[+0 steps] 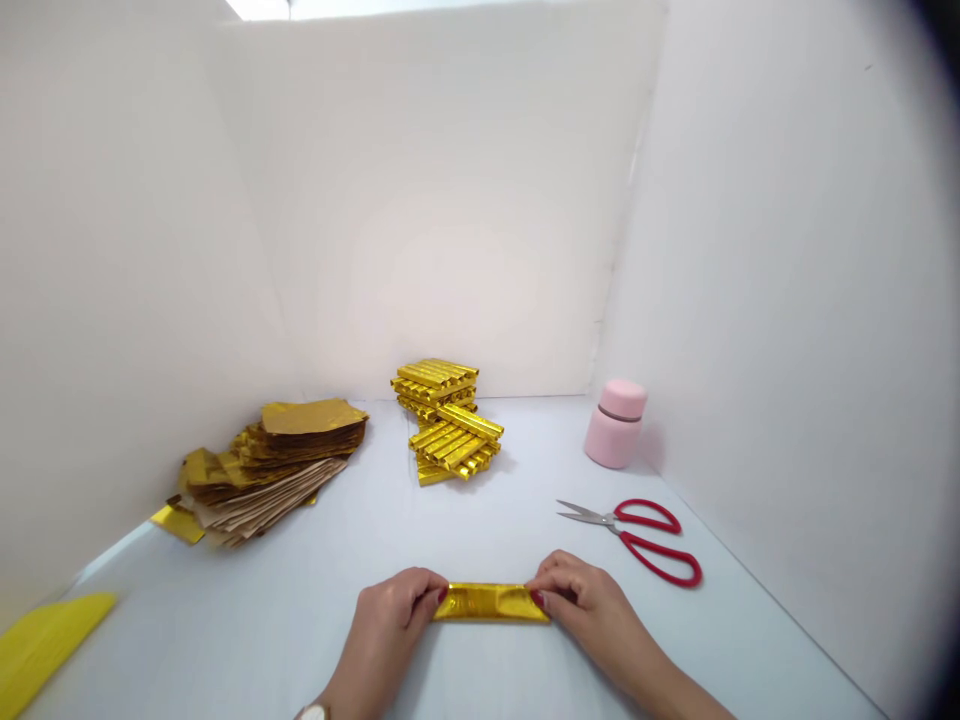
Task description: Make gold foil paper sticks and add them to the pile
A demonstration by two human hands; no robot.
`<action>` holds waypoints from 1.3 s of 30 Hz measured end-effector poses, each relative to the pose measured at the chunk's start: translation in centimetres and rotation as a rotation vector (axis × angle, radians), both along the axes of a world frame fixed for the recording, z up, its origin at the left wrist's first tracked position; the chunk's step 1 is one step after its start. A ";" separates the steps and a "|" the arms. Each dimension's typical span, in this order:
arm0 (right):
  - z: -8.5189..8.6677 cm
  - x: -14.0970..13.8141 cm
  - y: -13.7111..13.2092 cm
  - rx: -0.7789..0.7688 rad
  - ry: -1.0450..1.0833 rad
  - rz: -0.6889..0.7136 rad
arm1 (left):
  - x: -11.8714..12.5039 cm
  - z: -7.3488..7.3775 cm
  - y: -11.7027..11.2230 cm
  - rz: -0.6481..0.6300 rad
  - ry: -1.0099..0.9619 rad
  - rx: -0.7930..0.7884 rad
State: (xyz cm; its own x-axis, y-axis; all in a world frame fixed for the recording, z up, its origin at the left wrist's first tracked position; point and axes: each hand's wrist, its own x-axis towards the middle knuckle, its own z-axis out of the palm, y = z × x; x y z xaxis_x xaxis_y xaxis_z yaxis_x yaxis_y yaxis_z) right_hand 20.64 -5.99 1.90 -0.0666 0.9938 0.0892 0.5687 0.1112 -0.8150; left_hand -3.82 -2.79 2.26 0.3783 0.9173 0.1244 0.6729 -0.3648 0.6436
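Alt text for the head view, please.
The left hand and right hand pinch the ends of a folded gold foil strip at a pale tabletop. Behind it are stacked gold foil tubes, with a pile of foil paper sheets to the left and red-handled scissors and a pink lidded jar to the right.

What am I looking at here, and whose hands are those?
A person is wearing a camera on their head. It looks forward and down, so you see their own two hands, not a robot. The left hand and right hand hold opposite ends of a shiny gold strip.

Farther back on the pale table is a pile of gold sticks. To the left lies an untidy stack of gold and brown sheets. To the right are red-handled scissors, slightly open, with a pink container behind them.
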 end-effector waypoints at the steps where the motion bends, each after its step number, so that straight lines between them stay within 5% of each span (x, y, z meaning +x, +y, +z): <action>1: 0.0 0.0 0.1 -0.004 0.000 0.001 | 0.0 -0.1 0.0 0.005 -0.008 0.000; 18: -0.5 -0.4 0.6 -0.029 -0.085 -0.039 | 0.6 -0.2 1.1 0.027 0.089 -0.049; 27: 0.0 -0.2 0.6 -0.022 -0.179 -0.023 | 1.0 1.0 0.8 0.023 0.181 -0.051; 35: 0.0 0.0 0.6 -0.038 -0.153 -0.009 | 0.7 -0.1 0.4 -0.009 0.108 -0.024; 39: 0.5 0.1 0.7 -0.046 -0.075 0.031 | 0.4 -0.3 0.6 -0.052 -0.077 0.053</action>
